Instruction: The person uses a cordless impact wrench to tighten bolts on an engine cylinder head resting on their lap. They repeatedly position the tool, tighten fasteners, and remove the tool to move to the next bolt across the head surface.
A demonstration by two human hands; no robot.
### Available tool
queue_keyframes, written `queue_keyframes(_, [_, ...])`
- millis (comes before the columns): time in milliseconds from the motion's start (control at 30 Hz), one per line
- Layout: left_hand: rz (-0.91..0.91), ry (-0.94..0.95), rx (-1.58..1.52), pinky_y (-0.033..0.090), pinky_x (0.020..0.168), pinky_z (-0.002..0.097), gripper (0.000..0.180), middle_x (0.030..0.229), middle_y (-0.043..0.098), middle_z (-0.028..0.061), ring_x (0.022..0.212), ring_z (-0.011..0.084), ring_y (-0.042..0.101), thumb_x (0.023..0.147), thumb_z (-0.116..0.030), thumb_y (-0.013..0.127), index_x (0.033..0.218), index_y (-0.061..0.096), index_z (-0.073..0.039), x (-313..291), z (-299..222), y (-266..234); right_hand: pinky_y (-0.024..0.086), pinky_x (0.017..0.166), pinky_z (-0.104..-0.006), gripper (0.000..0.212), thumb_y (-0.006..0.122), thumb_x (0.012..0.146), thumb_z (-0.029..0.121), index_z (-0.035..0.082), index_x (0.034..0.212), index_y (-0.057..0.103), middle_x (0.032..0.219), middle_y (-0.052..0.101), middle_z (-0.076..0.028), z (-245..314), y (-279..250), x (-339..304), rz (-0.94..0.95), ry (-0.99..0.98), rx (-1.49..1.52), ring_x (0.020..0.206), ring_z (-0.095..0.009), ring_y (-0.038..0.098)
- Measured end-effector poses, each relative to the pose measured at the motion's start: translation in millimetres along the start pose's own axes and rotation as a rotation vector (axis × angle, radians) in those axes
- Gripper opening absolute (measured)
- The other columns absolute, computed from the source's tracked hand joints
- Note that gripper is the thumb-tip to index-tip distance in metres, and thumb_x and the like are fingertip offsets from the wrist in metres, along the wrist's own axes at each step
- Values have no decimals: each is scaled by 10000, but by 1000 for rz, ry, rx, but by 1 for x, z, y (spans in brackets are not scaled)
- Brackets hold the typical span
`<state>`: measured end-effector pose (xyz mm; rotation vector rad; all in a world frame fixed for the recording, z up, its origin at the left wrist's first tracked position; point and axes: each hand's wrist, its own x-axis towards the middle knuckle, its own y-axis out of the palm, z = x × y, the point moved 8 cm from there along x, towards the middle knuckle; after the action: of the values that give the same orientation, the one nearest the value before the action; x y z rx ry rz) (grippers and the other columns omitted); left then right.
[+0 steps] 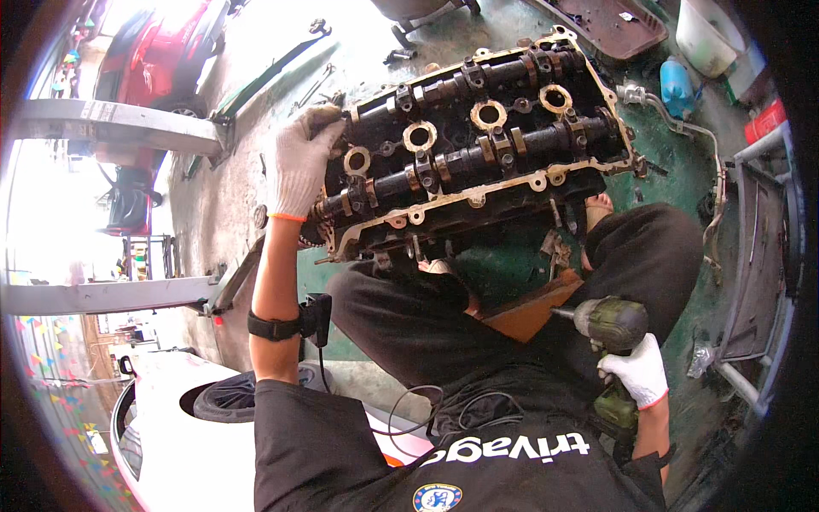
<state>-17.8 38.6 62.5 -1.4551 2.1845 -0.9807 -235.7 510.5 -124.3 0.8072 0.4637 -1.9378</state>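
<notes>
A dark, oily cylinder head (461,183) with two camshafts and pale machined rims fills the upper middle, tilted up in front of my knees. My left hand (300,158), in a white knit glove, grips its left end, fingers curled over the edge. Round openings with light rims run in a row between the camshafts. Low on the right, my right hand (638,371), also gloved, is wrapped round the handle of a green cordless impact driver (616,324). The tool's nose points left, over my lap and apart from the cylinder head. What supports the head's underside is mostly hidden.
A cardboard piece (533,307) lies between my legs. To the right are a blue bottle (676,85), a white bucket (708,38), a hose (712,162) and a metal frame (751,222). Grey lift arms (119,126) and a red car (158,60) stand left.
</notes>
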Motion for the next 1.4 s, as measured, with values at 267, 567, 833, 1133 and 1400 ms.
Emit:
queue_keyframes(267, [-80, 324, 538, 565, 756, 273, 208, 1054, 795, 85, 792, 99, 710, 940, -159, 754, 1126, 778, -70, -9, -23, 15, 528, 509, -291, 174, 738, 739, -2, -82, 891, 710, 677, 702, -96, -1, 0, 2, 24, -9, 8, 539, -140, 650])
queue_keyframes(567, [-210, 28, -65, 495, 556, 206, 232, 1012, 766, 111, 713, 77, 687, 971, -107, 738, 1149, 707, 38, -17, 11, -2, 543, 521, -286, 194, 712, 741, -59, -78, 934, 709, 703, 697, -99, -3, -1, 3, -1, -5, -44, 557, -151, 660])
queue_keyframes(833, [-334, 114, -109, 542, 707, 231, 304, 1099, 761, 123, 826, 129, 724, 998, -118, 698, 1262, 691, 31, -4, 1, -9, 537, 514, -288, 184, 714, 740, -60, -75, 922, 696, 704, 693, -94, -4, 3, 4, 17, 14, -100, 560, -155, 660])
queue_keyframes(1133, [-302, 363, 943, 567, 818, 346, 233, 1042, 767, 112, 938, 282, 749, 981, -237, 670, 1166, 787, -157, -1, -23, 7, 549, 518, -295, 188, 727, 741, -67, -94, 919, 671, 742, 700, -115, 0, 5, 4, 28, 29, -46, 562, -164, 664])
queue_keyframes(1400, [-176, 140, 865, 573, 778, 385, 255, 989, 763, 153, 875, 302, 750, 984, -223, 651, 1199, 773, -161, 3, 7, 3, 543, 525, -291, 231, 722, 750, -67, -100, 976, 686, 789, 717, -118, -1, 3, 1, 44, -2, -5, 576, -155, 657])
